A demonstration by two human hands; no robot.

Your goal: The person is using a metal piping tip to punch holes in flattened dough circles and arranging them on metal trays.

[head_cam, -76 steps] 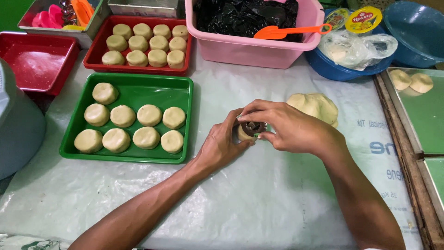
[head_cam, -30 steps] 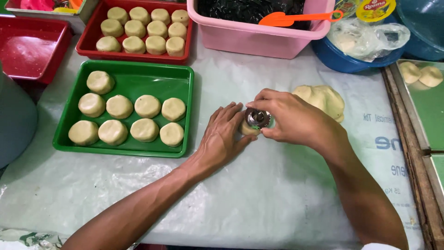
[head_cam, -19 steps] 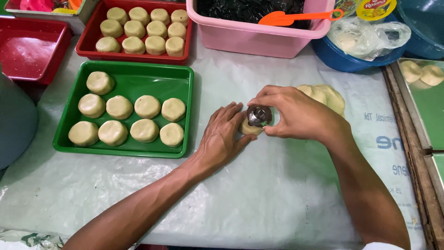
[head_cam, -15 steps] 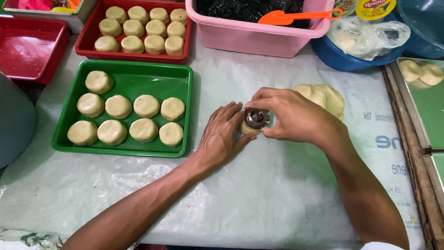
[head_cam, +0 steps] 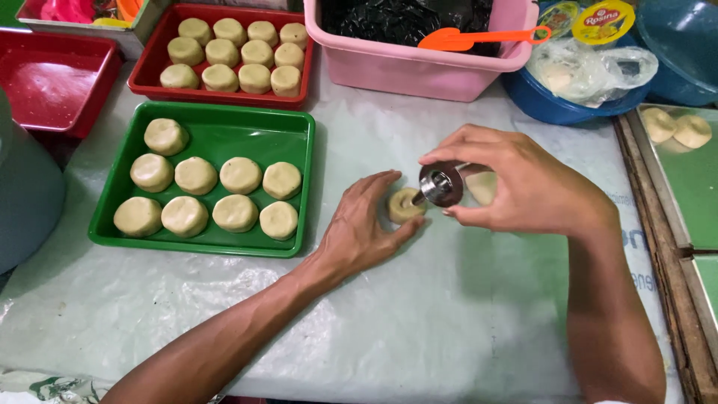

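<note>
My left hand [head_cam: 359,228] rests on the counter [head_cam: 419,329], fingers curled round the near and left side of a small dough piece [head_cam: 404,204], touching it and steadying it. The dough piece sits on the counter between my two hands, just left of the right one. It is a squat round puck, pale tan, with a dent pressed in its top; no long axis to speak of, its flat faces lie level with the counter.

My right hand [head_cam: 516,187] grasps a small metal ring mould [head_cam: 440,183], pinched between thumb below and fingers above. The mould is tilted, open mouth facing left and slightly down toward the dough piece, its lower rim just touching or a hair off the dough's right edge; I cannot tell which. The right hand is above and to the right of the dough; the left is the nearer, already in contact.

Materials: mould shiny steel, hard, cylindrical. Dough soft, matte, smooth. Counter covered with a wrinkled pale plastic sheet.

Surroundings: green tray [head_cam: 217,131] left of my left hand, holding nine shaped rounds. Red tray [head_cam: 149,63] behind it with more rounds. Pink tub [head_cam: 419,71] with dark filling and an orange scoop [head_cam: 479,36]. A lump of dough [head_cam: 482,187] lies behind my right hand, mostly hidden.
</note>
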